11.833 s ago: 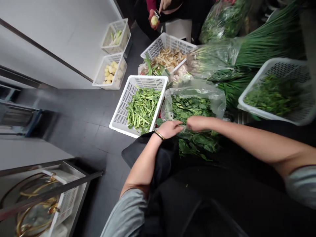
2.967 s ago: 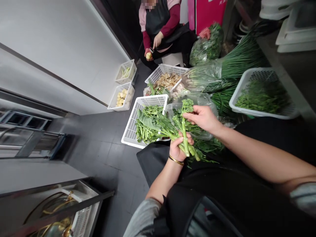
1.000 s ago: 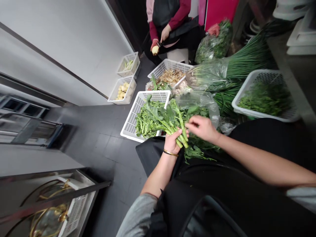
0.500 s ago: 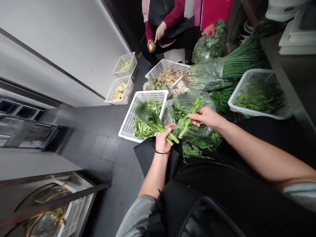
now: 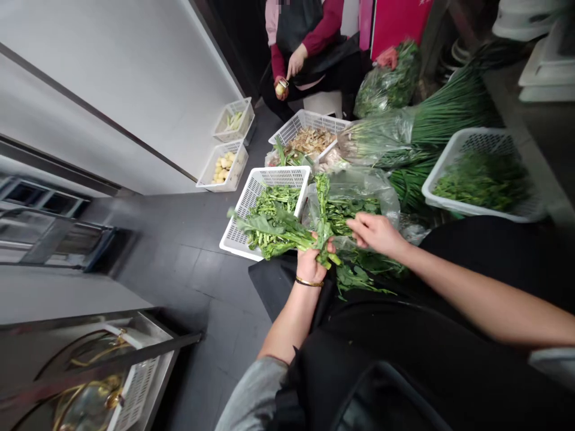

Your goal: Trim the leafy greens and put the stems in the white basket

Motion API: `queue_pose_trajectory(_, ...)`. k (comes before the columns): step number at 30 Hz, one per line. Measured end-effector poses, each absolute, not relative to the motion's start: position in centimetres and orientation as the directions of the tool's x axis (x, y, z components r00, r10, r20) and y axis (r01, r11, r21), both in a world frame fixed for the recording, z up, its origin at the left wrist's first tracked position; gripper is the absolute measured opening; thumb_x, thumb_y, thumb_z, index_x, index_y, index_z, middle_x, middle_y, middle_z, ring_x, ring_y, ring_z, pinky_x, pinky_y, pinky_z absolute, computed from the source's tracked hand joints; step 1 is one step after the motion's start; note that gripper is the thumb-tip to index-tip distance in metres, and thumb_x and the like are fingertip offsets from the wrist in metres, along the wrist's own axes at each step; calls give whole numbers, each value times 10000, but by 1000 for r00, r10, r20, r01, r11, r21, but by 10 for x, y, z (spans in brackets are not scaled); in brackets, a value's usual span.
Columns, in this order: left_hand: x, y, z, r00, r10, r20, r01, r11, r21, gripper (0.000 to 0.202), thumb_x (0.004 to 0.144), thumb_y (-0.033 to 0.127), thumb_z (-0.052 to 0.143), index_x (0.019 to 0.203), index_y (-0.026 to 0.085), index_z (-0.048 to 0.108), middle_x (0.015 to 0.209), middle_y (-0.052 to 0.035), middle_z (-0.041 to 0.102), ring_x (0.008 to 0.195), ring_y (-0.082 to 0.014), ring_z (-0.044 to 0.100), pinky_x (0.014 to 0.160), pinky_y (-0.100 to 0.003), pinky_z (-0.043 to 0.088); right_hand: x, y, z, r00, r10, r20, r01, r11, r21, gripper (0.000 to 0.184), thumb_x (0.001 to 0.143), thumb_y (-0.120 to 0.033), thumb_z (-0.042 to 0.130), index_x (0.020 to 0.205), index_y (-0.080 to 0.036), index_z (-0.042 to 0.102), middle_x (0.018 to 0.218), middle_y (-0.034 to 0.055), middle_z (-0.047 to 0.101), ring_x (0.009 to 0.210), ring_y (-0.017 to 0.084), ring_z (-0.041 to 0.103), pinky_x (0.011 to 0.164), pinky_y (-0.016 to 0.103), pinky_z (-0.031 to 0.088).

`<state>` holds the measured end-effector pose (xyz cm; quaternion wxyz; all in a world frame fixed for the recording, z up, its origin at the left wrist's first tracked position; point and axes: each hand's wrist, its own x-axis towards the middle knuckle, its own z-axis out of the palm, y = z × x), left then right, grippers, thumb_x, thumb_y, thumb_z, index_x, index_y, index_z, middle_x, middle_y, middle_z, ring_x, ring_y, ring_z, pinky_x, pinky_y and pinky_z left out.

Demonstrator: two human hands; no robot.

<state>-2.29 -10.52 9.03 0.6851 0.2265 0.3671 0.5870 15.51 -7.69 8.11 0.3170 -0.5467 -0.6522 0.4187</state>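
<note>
My left hand point(image 5: 313, 262) is closed round a bunch of leafy green stalks point(image 5: 287, 230). The leaves point left over a white slotted basket point(image 5: 238, 239), which holds more cut green stalks point(image 5: 276, 200). One stalk of the bunch stands upright above my fingers. To the right, my right hand point(image 5: 375, 232) hovers over an open clear plastic bag point(image 5: 386, 194) of greens, fingertips pressed together. Whether anything small is between them I cannot make out. Loose leaves point(image 5: 362, 278) lie below the bag, by my dark apron.
A co-worker's hands point(image 5: 290, 72) hold a pale round vegetable and a peeler at the back. Baskets of peeled potatoes point(image 5: 223, 166) and pale green pieces point(image 5: 233, 121) stand by the wall. Bundled long green stems point(image 5: 449, 114) and a basket of herbs point(image 5: 483, 179) are at right.
The stalk that was in my right hand is now with the bunch in my left hand. My right hand has drawn slightly right and down, away from it.
</note>
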Motion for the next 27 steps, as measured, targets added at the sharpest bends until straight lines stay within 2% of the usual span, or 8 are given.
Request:
queue_pose_trajectory(3,-25,-107,88,-73,981,-181,-530,116,840,266,538,256,804,657,164,584,663,0,611,578,-101,554,616,-255,449,187,-85,70,-407,893,-191,748,205,-631,345,744,-518,581,609,-204,539,559,34,609,562,185,592,539,280,408)
queue_pose_trajectory(6,-17,-114,86,-122,981,-154,-390,96,916,234,530,258,813,629,159,625,737,-14,634,711,-123,590,736,-264,455,204,-67,85,-346,915,-207,719,117,-685,401,736,-569,569,884,-202,632,693,48,663,623,194,611,549,278,406)
queue_pose_trajectory(10,-3,-119,92,-71,981,-180,-329,147,933,225,570,291,796,683,158,654,642,-9,622,633,-124,581,697,-273,455,171,-47,122,-202,977,72,559,176,-810,468,878,-549,362,715,-175,591,580,24,600,500,120,503,505,243,329)
queue_pose_trajectory(12,-2,-116,97,-105,979,-174,-368,124,921,232,580,293,790,686,157,636,592,6,602,564,-108,561,644,-259,448,146,-57,126,-184,944,272,647,325,-690,463,888,-483,385,579,-170,528,519,23,545,476,103,434,497,249,265)
queue_pose_trajectory(15,-7,-111,102,-214,962,-170,-417,67,907,264,564,300,797,666,152,604,572,18,585,529,-93,548,600,-235,436,131,-88,113,-449,783,430,634,619,-464,417,902,-394,371,603,-167,553,581,38,576,503,104,427,501,269,208)
queue_pose_trajectory(17,-11,-111,100,-237,952,-194,-411,82,908,276,555,307,801,663,148,602,563,14,585,540,-98,559,593,-231,436,141,-98,104,-551,740,386,605,673,-426,423,911,-396,363,602,-172,546,572,31,573,493,103,421,500,271,202)
queue_pose_trajectory(22,-4,-119,91,-168,950,-264,-352,192,916,300,541,324,808,702,135,640,600,-9,622,539,-96,563,569,-223,434,165,-64,113,-314,923,223,756,385,-529,446,904,-490,374,604,-182,492,551,19,540,489,109,412,519,254,249)
queue_pose_trajectory(27,-6,-114,98,-70,949,-308,-534,225,815,314,536,278,808,698,143,575,598,1,601,473,-73,520,502,-209,409,141,-75,108,-483,848,217,743,529,-411,424,934,-394,303,710,-175,589,686,69,619,581,144,510,539,268,255)
